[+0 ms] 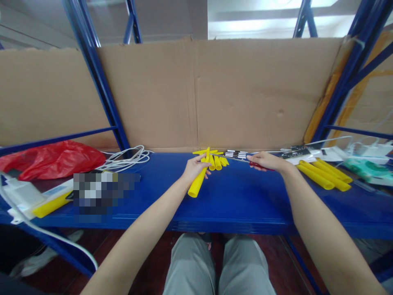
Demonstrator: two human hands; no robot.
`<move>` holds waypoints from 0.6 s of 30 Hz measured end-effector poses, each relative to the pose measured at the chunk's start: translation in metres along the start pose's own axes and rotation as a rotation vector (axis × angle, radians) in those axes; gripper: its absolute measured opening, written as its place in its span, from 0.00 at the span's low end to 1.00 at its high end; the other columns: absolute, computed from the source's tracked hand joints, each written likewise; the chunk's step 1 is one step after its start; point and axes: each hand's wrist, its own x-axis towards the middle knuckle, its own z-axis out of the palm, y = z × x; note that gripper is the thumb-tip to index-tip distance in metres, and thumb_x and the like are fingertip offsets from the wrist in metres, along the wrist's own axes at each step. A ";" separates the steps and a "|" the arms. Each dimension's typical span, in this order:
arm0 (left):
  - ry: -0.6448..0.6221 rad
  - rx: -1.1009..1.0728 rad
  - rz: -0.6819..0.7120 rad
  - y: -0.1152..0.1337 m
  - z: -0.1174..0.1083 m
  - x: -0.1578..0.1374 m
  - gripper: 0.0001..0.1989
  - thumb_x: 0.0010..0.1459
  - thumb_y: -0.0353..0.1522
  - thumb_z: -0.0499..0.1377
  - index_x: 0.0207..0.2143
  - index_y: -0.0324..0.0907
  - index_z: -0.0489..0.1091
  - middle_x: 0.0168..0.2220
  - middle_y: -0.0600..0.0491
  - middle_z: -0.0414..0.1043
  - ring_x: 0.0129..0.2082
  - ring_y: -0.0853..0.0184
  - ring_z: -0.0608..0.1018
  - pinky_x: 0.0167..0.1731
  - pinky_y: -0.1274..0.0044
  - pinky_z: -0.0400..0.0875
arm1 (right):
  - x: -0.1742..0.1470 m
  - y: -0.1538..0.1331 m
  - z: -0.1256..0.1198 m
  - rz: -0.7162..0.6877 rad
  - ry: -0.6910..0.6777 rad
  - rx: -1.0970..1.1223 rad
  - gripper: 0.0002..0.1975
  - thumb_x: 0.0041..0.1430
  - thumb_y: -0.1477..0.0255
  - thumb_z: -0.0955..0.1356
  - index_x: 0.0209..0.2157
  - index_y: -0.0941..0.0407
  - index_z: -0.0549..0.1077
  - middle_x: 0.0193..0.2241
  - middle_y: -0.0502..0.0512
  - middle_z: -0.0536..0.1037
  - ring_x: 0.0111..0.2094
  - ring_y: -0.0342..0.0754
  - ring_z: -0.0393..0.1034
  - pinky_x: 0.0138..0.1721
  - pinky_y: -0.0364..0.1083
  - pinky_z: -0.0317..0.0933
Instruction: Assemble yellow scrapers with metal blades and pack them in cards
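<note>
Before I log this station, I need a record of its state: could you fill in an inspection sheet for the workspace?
Surface: blue worktop, things gathered at both ends and along the back.
Job's things: held yellow tube; red-handled tool, its thin shaft towards that tube, contact unclear; spare yellow tubes at right.
Clutter: red plastic bag at left; a pixelated patch in front cannot be read.
Hands: left grips the tube; right grips the tool.
Cables: white cables looped at back left; one hangs past the front edge.
Surroundings: cardboard behind, blue posts either side.
</note>
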 end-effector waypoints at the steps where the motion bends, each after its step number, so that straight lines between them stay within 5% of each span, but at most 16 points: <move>1: 0.003 0.004 -0.001 0.000 -0.001 0.001 0.37 0.47 0.20 0.63 0.61 0.35 0.58 0.20 0.54 0.73 0.14 0.71 0.72 0.14 0.81 0.65 | 0.000 -0.001 0.001 0.008 0.002 -0.001 0.31 0.49 0.40 0.57 0.20 0.55 0.64 0.15 0.52 0.66 0.16 0.42 0.57 0.18 0.43 0.54; 9: -0.001 0.023 -0.009 0.001 0.000 -0.002 0.36 0.47 0.20 0.61 0.60 0.35 0.58 0.20 0.54 0.73 0.14 0.71 0.72 0.14 0.81 0.65 | -0.004 -0.007 0.003 0.056 0.035 -0.038 0.30 0.42 0.39 0.63 0.26 0.54 0.63 0.15 0.49 0.66 0.16 0.40 0.57 0.17 0.42 0.51; 18: 0.010 -0.003 -0.049 0.004 0.000 -0.002 0.35 0.47 0.20 0.61 0.60 0.34 0.59 0.22 0.53 0.74 0.15 0.71 0.73 0.16 0.81 0.65 | 0.004 0.000 0.007 -0.108 0.155 -0.135 0.28 0.41 0.42 0.65 0.23 0.54 0.62 0.17 0.48 0.65 0.20 0.42 0.59 0.23 0.43 0.52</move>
